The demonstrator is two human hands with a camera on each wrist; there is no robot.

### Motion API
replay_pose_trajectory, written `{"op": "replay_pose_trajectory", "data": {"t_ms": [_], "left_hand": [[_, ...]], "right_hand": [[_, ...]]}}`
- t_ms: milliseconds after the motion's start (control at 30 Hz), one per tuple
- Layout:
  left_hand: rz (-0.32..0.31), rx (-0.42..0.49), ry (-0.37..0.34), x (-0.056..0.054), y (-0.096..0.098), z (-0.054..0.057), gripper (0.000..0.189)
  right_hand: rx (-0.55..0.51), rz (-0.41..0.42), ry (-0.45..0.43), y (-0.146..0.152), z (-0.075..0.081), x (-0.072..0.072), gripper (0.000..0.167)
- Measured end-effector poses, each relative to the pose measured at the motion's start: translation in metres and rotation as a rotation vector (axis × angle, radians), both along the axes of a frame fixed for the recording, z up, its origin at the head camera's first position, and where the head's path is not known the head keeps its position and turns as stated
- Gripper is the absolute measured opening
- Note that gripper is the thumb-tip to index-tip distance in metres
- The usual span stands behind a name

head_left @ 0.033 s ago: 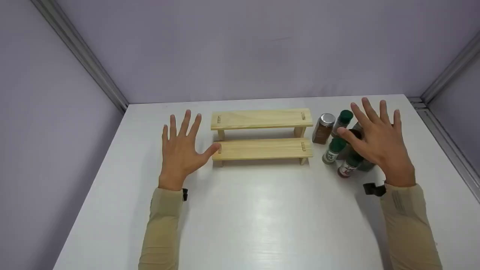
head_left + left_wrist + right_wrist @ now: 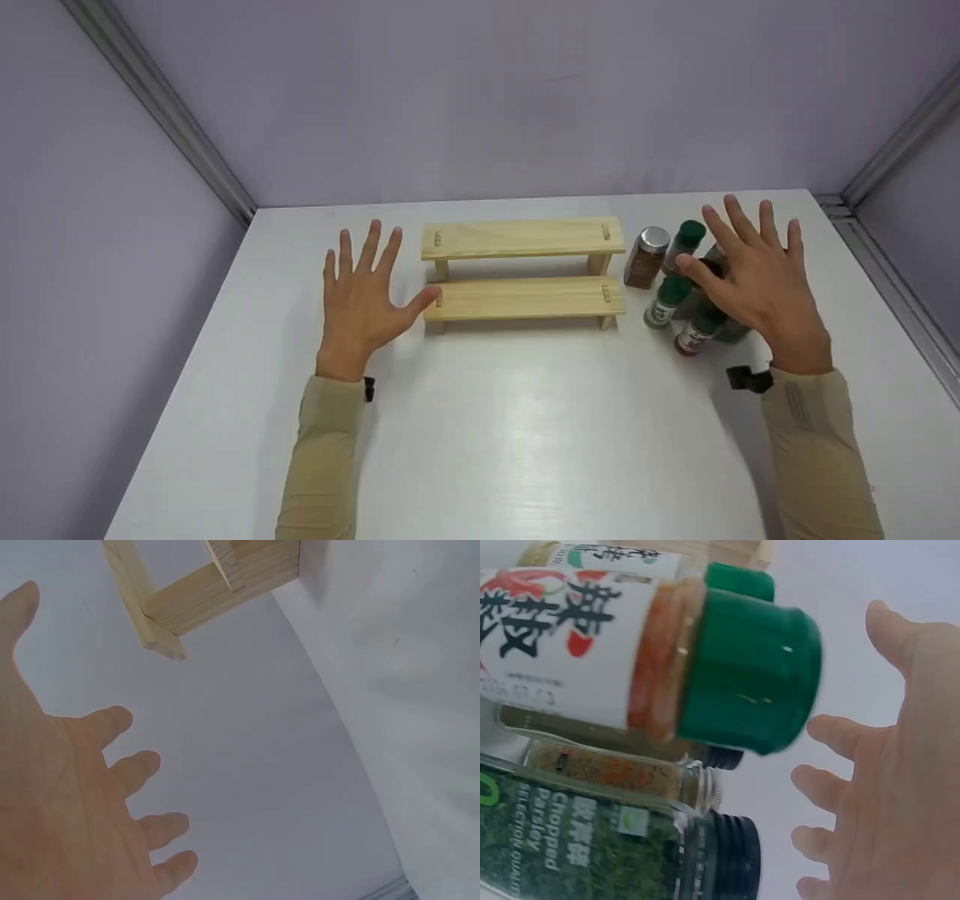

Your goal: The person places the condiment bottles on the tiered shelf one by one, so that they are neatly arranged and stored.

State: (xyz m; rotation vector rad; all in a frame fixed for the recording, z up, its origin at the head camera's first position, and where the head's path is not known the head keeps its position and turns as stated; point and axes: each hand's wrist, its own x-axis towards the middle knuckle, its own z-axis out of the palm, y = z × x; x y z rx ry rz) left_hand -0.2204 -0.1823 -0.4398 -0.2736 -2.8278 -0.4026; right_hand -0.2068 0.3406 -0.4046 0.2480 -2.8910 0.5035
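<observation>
My left hand [image 2: 358,311] is spread flat with nothing in it, its thumb overlapping the left end of a two-tier wooden shelf [image 2: 517,300] in the head view. Over a group of spice jars on the right hovers my right hand [image 2: 769,289], fingers splayed and holding nothing. Among the jars are a silver-capped brown one [image 2: 643,262] and green-capped ones [image 2: 661,311]. The right wrist view shows a red-filled jar with a green cap [image 2: 750,671] and a chopped parsley jar [image 2: 592,840] with a black lid. My right hand partly hides several jars in the head view.
Shelf and jars stand on a white table [image 2: 517,420]. A pale wall [image 2: 480,97] rises behind it, with side panels left and right. Metal frame rails [image 2: 172,105] run along the corners.
</observation>
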Motion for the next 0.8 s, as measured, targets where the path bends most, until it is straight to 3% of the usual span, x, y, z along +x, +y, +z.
{"op": "replay_pose_trajectory", "data": {"t_ms": [167, 267, 433, 633, 800], "left_hand": [[-0.021, 0.051, -0.009, -0.003, 0.000, 0.004, 0.096], [-0.046, 0.131, -0.015, -0.003, -0.001, 0.004, 0.086], [-0.096, 0.295, -0.058, 0.001, -0.001, -0.004, 0.075], [-0.120, 0.470, -0.193, -0.001, 0.004, -0.022, 0.074], [-0.081, 0.627, -0.347, -0.001, 0.006, -0.037, 0.071]], "right_hand": [[-0.104, 0.005, 0.049, 0.003, 0.011, 0.005, 0.079], [-0.173, 0.025, 0.102, 0.008, 0.017, 0.008, 0.075], [-0.183, 0.045, 0.132, 0.020, 0.020, 0.009, 0.072], [-0.222, 0.089, 0.222, 0.040, 0.017, 0.012, 0.062], [-0.301, 0.103, 0.215, 0.049, 0.011, 0.027, 0.059]]}}
